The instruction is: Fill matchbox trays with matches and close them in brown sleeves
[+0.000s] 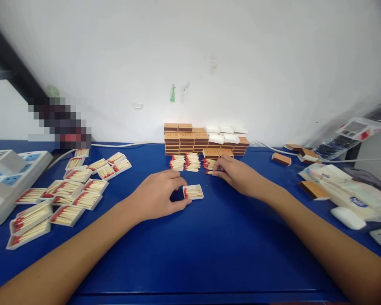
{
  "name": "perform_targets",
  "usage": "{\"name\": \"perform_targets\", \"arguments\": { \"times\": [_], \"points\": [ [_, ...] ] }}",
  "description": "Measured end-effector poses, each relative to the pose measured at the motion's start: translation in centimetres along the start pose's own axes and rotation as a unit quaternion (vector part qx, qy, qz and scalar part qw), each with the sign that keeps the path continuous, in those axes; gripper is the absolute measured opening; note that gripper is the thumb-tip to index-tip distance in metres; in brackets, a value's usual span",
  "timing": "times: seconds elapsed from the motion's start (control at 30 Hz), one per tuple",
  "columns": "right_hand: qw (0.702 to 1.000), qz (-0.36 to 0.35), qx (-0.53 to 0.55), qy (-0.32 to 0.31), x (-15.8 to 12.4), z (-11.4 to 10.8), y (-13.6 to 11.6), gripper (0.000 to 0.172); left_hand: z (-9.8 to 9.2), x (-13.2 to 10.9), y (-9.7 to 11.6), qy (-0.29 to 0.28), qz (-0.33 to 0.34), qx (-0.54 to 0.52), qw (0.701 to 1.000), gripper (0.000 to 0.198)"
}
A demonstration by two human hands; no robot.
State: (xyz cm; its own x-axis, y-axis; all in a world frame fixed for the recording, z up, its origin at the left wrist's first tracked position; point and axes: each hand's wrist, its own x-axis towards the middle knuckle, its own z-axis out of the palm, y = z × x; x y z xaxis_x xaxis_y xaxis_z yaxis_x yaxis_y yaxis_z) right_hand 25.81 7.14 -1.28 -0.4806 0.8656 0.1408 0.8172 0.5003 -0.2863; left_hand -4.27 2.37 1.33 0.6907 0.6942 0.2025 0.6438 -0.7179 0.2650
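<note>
My left hand [160, 195] curls round the left end of a small white matchbox tray [202, 192], thumb at the near side and fingers at the far side. Red-headed matches [193, 193] lie in that tray. Farther right, my right hand [238, 173] pinches at the right edge of a loose pile of matches [208, 164]; its fingertips partly cover the sticks they grip. Two more loose piles, a left one [177, 162] and a middle one [192, 162], lie beside it, in front of stacked matchboxes [186, 139].
Several match-filled trays [66, 215] spread over the left of the blue table [190, 258], near a power strip [34, 163]. White trays [231, 138] top the stack's right side. Right: matchboxes [281, 159], a tissue pack [357, 201], a white case [348, 217], a plastic bottle [352, 131].
</note>
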Motion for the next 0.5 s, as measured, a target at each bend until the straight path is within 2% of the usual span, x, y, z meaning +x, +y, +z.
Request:
{"name": "perform_targets", "arguments": {
  "times": [0.23, 0.37, 0.5],
  "points": [
    [1.000, 0.006, -0.004, -0.016, -0.3, -0.2, -0.3, 0.019, -0.1, 0.0, 0.0, 0.000, -0.002, 0.000, 1.000, 0.029],
    [1.000, 0.001, -0.006, 0.000, -0.4, -0.7, -0.7, 0.015, -0.1, 0.0, 0.0, -0.001, 0.002, 0.002, 1.000, 0.029],
    [1.000, -0.018, -0.001, 0.002, -0.3, -0.9, -0.6, 0.019, 0.0, 0.0, -0.1, 0.004, 0.003, 0.001, 1.000, 0.030]
  ]
}}
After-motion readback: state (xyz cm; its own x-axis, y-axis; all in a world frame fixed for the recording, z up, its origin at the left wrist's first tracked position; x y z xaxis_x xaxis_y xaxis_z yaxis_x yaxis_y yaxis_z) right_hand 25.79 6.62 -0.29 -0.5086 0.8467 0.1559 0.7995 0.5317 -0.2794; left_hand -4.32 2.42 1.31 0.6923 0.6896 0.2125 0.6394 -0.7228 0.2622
